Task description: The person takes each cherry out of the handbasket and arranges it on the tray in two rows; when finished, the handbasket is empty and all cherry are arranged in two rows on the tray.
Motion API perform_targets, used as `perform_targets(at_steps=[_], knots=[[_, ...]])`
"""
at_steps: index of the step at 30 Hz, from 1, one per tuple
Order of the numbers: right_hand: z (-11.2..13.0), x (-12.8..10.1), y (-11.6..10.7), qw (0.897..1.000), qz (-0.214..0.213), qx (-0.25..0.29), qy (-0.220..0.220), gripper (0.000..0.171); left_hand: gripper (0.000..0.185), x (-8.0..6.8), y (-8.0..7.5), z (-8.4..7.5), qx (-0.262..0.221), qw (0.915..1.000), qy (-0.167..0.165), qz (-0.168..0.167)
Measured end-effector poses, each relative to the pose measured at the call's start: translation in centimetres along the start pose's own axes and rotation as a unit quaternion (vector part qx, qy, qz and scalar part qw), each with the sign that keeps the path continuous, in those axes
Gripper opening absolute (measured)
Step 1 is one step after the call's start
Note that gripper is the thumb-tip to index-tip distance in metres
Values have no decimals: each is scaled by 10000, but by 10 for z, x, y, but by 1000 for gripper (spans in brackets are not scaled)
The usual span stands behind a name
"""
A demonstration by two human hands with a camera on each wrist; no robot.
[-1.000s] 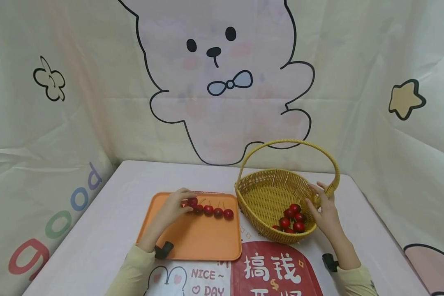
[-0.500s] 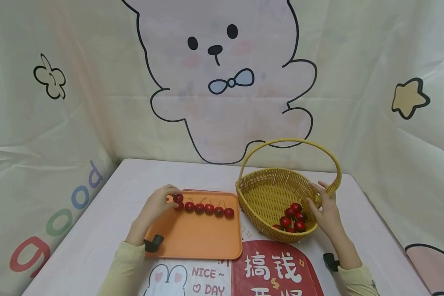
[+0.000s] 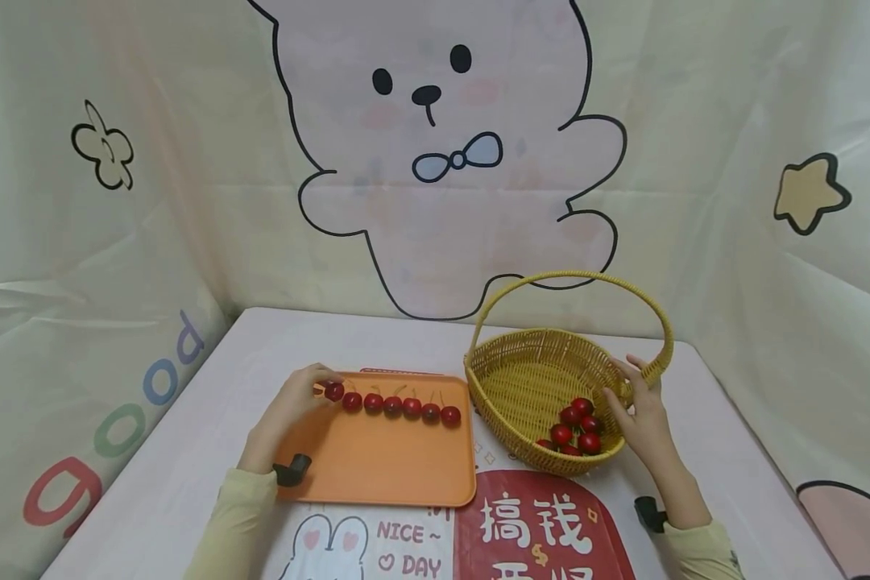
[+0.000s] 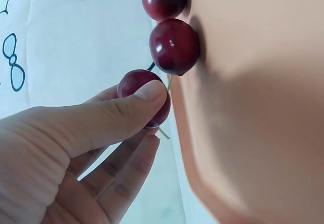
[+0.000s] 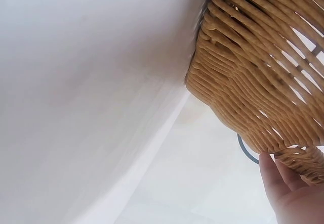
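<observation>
At the left end of a row of red cherries [image 3: 393, 407], my left hand [image 3: 293, 404] pinches one cherry [image 4: 137, 90] between thumb and fingers; a short green stem shows beside it. The row runs along the far side of an orange tray [image 3: 384, 475]. My right hand [image 3: 645, 419] holds the right rim of a yellow woven basket [image 3: 515, 395] near the foot of its handle. Fingertips [image 5: 271, 176] of that hand meet the wicker edge in the right wrist view. Several more cherries [image 3: 578, 427] lie together inside the basket, toward its near right side.
The basket's tall arched handle [image 3: 580, 275] rises above it, right of the tray. A printed sheet with a red patch [image 3: 536, 515] lies in front on the white table [image 3: 725, 451]. Cloth walls [image 3: 188, 242] with cartoon drawings enclose the back and sides.
My left hand has moved left along the tray and lowered its cherry to the row's left end, uncovering the cherries beside it. The right hand stays on the basket.
</observation>
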State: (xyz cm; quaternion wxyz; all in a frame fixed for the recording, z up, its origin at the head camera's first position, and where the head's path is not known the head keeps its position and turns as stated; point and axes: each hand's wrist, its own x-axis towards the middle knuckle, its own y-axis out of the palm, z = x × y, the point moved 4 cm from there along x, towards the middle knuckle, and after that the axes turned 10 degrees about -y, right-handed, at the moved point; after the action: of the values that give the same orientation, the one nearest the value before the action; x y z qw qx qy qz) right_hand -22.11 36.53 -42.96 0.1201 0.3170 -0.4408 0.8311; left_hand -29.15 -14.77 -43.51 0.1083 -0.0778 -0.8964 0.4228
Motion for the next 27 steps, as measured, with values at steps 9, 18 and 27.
perform_targets(at_steps=[9, 18, 27], knots=[[0, 1, 0, 10000, 53, -21, 72, 57, 38, 0, 3, 7, -14, 9998, -124, 147], [0, 0, 0, 10000, 27, 40, 74, 56, 37, 0, 9, 16, -86, 9993, -272, 224], [2, 2, -1, 10000, 27, 51, 13, 57, 37, 2, 12, 20, -43, 9987, -448, 238]])
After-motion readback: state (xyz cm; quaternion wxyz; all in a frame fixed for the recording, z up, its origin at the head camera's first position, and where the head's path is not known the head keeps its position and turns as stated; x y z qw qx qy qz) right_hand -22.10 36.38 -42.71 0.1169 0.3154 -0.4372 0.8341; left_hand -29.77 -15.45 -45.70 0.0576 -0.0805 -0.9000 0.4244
